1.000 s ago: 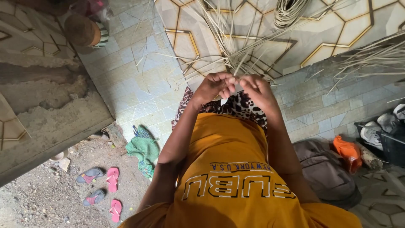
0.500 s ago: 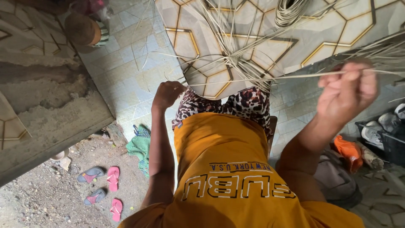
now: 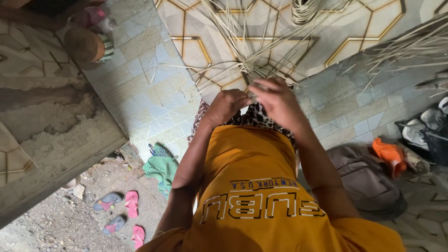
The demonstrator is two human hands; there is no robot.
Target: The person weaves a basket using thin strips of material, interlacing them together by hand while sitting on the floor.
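My left hand (image 3: 227, 105) and my right hand (image 3: 275, 98) meet over my lap, both pinching thin pale cane strips (image 3: 252, 74) at the near edge of a woven piece. The loose strips fan out from there across the patterned tile floor (image 3: 289, 28). A coil of the same cane (image 3: 303, 10) lies at the far top. I wear an orange shirt (image 3: 252, 186) and leopard-print cloth (image 3: 261, 116) shows under my hands.
A low step edge (image 3: 70, 154) runs at left, with pink and grey sandals (image 3: 126, 210) on dirt below and a green cloth (image 3: 161, 165) by it. A grey bag (image 3: 364, 177), an orange item (image 3: 389, 156) and shoes (image 3: 420, 130) lie at right. More cane bundles (image 3: 415, 46) rest upper right.
Half a second ago my right hand was pulled out to the right, drawing a strip taut. It has come back to meet my left hand at the weave.
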